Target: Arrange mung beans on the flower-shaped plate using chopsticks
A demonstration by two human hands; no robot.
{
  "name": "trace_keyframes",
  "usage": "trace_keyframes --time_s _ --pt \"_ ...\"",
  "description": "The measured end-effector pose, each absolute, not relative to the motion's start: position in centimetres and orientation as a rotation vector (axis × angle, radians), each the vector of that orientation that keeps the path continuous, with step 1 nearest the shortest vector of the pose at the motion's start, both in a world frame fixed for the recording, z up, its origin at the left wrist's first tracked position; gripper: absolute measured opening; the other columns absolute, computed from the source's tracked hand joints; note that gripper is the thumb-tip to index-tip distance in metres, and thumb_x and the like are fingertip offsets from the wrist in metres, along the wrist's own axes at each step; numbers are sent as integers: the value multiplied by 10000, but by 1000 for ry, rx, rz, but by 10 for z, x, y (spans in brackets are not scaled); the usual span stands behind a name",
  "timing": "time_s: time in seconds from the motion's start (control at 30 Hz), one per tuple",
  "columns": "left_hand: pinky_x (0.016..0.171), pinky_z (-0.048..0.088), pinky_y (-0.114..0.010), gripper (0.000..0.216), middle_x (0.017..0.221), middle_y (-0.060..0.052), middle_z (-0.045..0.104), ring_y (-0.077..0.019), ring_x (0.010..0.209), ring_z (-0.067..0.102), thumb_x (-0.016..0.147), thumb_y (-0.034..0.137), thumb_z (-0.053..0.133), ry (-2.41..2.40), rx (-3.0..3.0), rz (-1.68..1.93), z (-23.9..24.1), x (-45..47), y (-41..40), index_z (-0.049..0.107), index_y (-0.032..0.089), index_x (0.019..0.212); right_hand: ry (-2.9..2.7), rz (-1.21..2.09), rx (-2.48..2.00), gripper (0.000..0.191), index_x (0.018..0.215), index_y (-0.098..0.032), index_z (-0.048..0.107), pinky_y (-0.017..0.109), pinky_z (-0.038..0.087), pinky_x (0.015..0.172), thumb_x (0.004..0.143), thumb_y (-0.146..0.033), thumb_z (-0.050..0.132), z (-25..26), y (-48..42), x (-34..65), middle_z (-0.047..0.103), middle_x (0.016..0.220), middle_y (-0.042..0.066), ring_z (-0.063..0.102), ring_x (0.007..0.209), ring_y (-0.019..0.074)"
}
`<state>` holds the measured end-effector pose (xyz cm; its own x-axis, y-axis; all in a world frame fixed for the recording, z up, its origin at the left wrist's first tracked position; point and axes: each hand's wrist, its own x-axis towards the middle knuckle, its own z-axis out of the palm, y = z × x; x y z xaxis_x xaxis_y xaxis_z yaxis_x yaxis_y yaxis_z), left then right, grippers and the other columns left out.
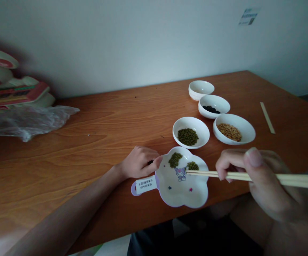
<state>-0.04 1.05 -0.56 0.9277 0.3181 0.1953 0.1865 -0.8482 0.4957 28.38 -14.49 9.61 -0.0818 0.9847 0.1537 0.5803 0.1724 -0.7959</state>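
My right hand (263,177) grips a pair of wooden chopsticks (234,175), their tips together over the middle of a flower-shaped white plate (196,193). The plate has a purple rim, a cartoon print and a labelled handle (145,185). Two small heaps of green mung beans (175,160) lie in its far part, one close to the chopstick tips. Whether the tips pinch a bean is too small to tell. My left hand (142,161) holds the plate's left rim, thumb on the edge and the other fingers curled. Just beyond stands a white bowl (176,140) of mung beans.
Beyond the plate stand a bowl (251,134) of tan beans, a bowl (224,104) of black beans and another white bowl (195,95). A wooden strip (267,118) lies at right. Clear plastic (31,121) and a red-and-white package (15,93) occupy the left, against the wall.
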Motion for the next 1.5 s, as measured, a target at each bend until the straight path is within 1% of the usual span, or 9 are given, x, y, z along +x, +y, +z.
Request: trace_keyframes --time_s 0.1,0.3,0.6,0.73,0.87,1.03,1.17,1.37,1.5 --pt "613 355 -277 382 668 -1 522 -110 597 461 1041 284 375 365 2602 377 -6 0 10 464 174 686 -1742 752 -1484 596 770 -242 625 334 354 596 1038 -562 200 94 -143 281 601 682 14 537 640 162" --pt "606 335 -282 388 663 2 512 -107 589 443 1045 286 369 362 2589 376 -4 0 10 449 175 682 -1803 763 -1501 522 756 -214 599 308 359 584 1051 -493 272 99 -139 273 586 650 2 526 609 132" --pt "603 342 -278 394 661 -6 525 -111 589 457 1043 288 363 360 2609 384 -5 0 9 469 173 681 -1766 712 -1514 530 760 -233 614 319 369 585 1049 -500 258 97 -142 277 604 673 6 545 625 150" --pt "607 336 -283 390 665 -4 522 -114 595 456 1045 291 362 363 2611 371 -5 0 9 462 175 686 -1828 800 -1465 512 757 -216 585 315 382 605 1045 -496 269 101 -140 274 597 666 1 553 632 140" --pt "612 341 -285 386 663 1 510 -113 592 452 1042 287 368 372 2602 375 -4 0 9 456 178 682 -1825 742 -1441 467 764 -208 581 300 370 600 1050 -457 308 104 -138 274 599 674 -9 541 623 121" --pt "608 340 -289 389 662 4 515 -114 590 451 1040 279 368 359 2595 394 -3 1 9 467 181 677 -1751 710 -1516 532 745 -223 607 312 368 607 1050 -505 274 99 -136 276 607 675 -1 546 642 141" --pt "610 340 -286 397 663 1 529 -117 593 458 1043 284 361 364 2605 393 -3 2 8 476 181 677 -1730 710 -1534 518 750 -237 619 322 379 649 1046 -515 296 96 -131 275 620 684 1 558 669 154" --pt "624 356 -278 392 672 -9 548 -119 609 476 1046 288 350 358 2609 384 -4 1 8 487 176 696 -1685 778 -1511 619 711 -228 602 325 352 609 1039 -572 205 96 -125 269 591 648 15 530 632 161" --pt "624 354 -274 392 669 -6 541 -116 608 477 1046 286 351 358 2608 373 -4 0 9 469 175 690 -1725 817 -1470 597 738 -225 598 323 375 628 1036 -573 216 94 -124 266 601 667 12 550 648 159"
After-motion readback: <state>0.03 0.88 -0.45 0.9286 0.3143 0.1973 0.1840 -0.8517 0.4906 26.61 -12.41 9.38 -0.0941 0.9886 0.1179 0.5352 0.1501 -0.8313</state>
